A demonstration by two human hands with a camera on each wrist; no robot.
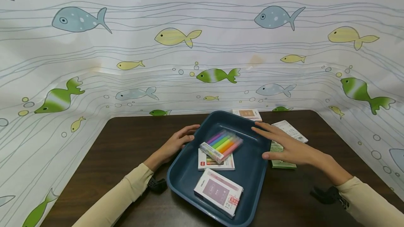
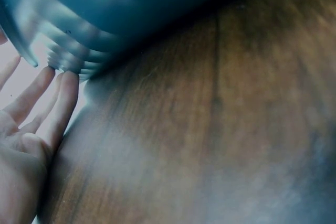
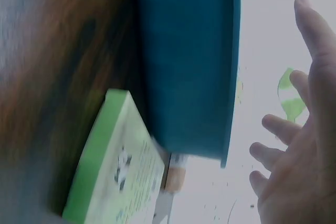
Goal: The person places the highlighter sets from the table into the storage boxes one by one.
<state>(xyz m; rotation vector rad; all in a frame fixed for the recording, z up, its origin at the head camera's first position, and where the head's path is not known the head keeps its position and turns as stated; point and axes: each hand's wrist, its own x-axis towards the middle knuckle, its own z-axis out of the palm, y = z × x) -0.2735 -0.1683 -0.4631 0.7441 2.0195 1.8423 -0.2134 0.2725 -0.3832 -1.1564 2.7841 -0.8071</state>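
A dark blue plastic bin [image 1: 249,185] stands on the table, turned at a slant. Inside lies a clear pack of colored markers [image 1: 222,144] on top of a white box [image 1: 202,164]; closer to me is a white and mauve box [image 1: 219,192] marked 12. My left hand [image 1: 175,144] rests against the bin's left side, and its fingertips [image 2: 68,80] touch the outer wall below the rim in the left wrist view. Over the bin's right rim hovers my right hand [image 1: 287,146], fingers spread and holding nothing; the right wrist view shows it apart from the wall.
Right of the bin lie a green-edged box [image 3: 126,166], partly hidden under my right hand in the head view, and a white box [image 1: 291,130]. Another white and tan box [image 1: 247,114] is behind the bin. A fish-print sheet [image 1: 176,76] hangs around the brown table [image 1: 126,139].
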